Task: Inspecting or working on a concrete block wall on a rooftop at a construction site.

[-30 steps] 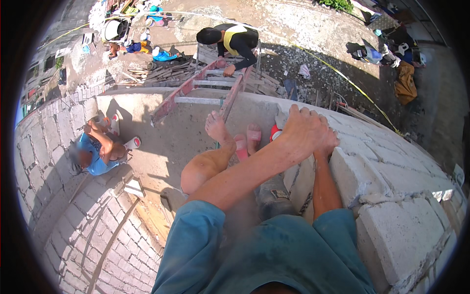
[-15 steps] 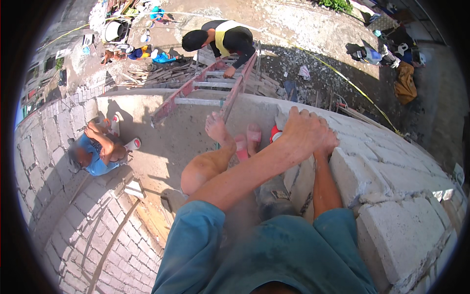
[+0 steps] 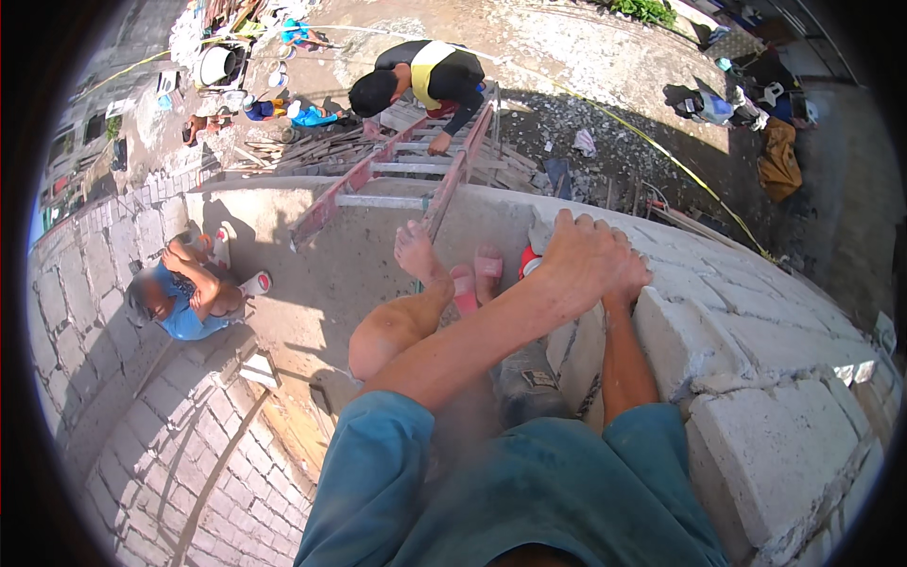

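Note:
My left hand (image 3: 584, 253) and my right hand (image 3: 631, 276) are clasped together in front of my body, fingers closed. The left lies over the right and hides most of its fingers; no tool shows in either. Below my left forearm are my bent bare knee (image 3: 383, 335) and bare foot (image 3: 416, 250). Next to that foot are pink slippers (image 3: 463, 283), one with a foot in it. A red and white object (image 3: 530, 259), partly hidden by my forearm, lies near the slippers. The block wall (image 3: 694, 335) rises just right of my hands.
A reddish ladder (image 3: 364, 175) leans at the far edge, with a co-worker (image 3: 425, 80) bent over its top. Another person in blue (image 3: 194, 293) sits at left by a block wall (image 3: 189, 416). Wood planks (image 3: 293, 151), rubble and a yellow line (image 3: 652, 142) lie beyond.
The co-worker at the ladder has shifted slightly, one hand moving left off its rungs while the other stays on the rail. My clasped hands have stayed nearly still.

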Available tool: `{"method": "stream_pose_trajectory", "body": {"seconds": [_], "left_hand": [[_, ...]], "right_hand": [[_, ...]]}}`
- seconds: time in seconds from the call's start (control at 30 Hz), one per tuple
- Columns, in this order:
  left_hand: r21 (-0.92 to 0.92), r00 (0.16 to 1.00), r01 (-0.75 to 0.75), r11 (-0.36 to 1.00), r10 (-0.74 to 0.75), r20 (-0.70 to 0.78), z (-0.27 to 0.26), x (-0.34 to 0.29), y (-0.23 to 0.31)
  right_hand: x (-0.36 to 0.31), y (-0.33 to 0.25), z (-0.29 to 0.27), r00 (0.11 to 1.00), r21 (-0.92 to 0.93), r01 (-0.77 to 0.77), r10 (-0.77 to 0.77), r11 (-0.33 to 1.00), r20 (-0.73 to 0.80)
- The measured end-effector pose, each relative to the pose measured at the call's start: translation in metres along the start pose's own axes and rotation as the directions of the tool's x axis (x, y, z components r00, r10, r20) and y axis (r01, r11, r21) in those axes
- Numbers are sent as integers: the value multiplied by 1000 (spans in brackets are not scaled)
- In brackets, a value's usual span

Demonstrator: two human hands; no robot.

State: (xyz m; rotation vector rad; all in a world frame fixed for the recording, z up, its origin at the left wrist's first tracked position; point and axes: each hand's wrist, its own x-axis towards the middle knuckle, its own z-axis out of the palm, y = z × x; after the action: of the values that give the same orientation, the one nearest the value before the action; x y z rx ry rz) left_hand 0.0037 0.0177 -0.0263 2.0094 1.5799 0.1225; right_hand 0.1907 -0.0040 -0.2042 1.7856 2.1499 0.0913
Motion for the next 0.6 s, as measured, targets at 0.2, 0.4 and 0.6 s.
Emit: {"method": "stream_pose_trajectory", "body": {"seconds": [0.2, 0.4, 0.6], "left_hand": [[-1, 1000, 4, 1000, -4, -15, 2, 0, -1], [-2, 999, -2, 1000, 1, -54, 2, 0, -2], [-5, 999, 3, 1000, -3, -44, 7, 1, -2]], "right_hand": [[1, 1, 7, 1000, 35, -20, 19, 999, 17], [2, 1, 5, 999, 51, -32, 31, 998, 25], [3, 1, 5, 997, 60, -51, 47, 997, 60]]}}
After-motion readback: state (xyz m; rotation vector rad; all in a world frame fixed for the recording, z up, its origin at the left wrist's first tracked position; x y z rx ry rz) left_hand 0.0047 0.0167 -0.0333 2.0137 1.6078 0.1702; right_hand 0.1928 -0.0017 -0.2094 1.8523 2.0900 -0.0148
